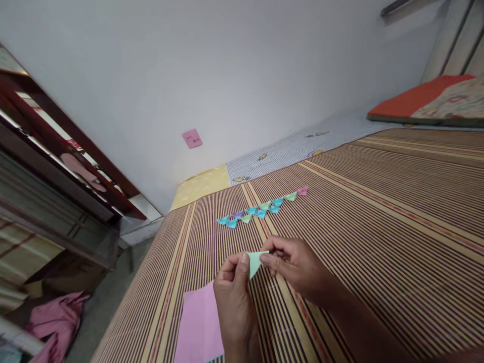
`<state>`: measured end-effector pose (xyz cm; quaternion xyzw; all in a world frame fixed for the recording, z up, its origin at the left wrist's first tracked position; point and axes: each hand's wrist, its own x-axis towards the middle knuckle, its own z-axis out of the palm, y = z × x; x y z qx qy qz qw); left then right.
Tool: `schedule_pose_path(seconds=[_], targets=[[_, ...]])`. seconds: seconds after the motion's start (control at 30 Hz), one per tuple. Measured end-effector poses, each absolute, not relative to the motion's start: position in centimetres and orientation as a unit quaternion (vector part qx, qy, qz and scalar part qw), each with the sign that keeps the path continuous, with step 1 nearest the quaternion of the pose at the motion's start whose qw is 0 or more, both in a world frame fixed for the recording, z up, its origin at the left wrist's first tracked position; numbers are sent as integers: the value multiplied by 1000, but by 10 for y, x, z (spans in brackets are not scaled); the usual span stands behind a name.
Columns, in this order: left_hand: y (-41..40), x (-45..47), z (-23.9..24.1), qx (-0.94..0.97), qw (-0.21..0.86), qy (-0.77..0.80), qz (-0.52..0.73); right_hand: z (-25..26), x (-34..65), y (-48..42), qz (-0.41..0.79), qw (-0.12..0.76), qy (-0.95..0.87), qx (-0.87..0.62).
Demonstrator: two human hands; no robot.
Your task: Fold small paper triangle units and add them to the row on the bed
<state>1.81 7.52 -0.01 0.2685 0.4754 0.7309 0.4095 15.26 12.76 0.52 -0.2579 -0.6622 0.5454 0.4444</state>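
Note:
A small light-green folded paper triangle (254,264) is held up above the striped mat. My left hand (234,287) pinches its left side, thumb on top. At its right corner, the thumb and fingers of my right hand (291,262) are closed on the paper. Beneath and beside my left wrist lies a sheet of pink paper (198,322), partly covered by that hand. Farther out on the mat, several small folded paper pieces in blue, green, purple and pink sit in two slanting rows, among them a pink piece (302,191) at the right end.
The striped mat (359,201) covers the bed, with a yellow cloth (200,186) and a checked sheet (272,154) along the wall. A pink note (192,138) is stuck to the wall. An orange-edged cushion (416,98) lies at far right. Left of the bed, pink fabric (56,322) lies low down.

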Motion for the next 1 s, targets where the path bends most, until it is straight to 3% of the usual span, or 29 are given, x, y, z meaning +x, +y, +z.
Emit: schedule_pose_path(seconds=[0.47, 0.8, 1.0], targets=[[68, 14, 5, 390, 434, 521, 623, 10, 164, 130, 545, 453, -645, -285], [69, 18, 5, 378, 453, 502, 633, 9, 161, 130, 551, 450, -647, -275], [70, 18, 2, 369, 408, 507, 664, 7, 159, 129, 589, 378, -670, -246]])
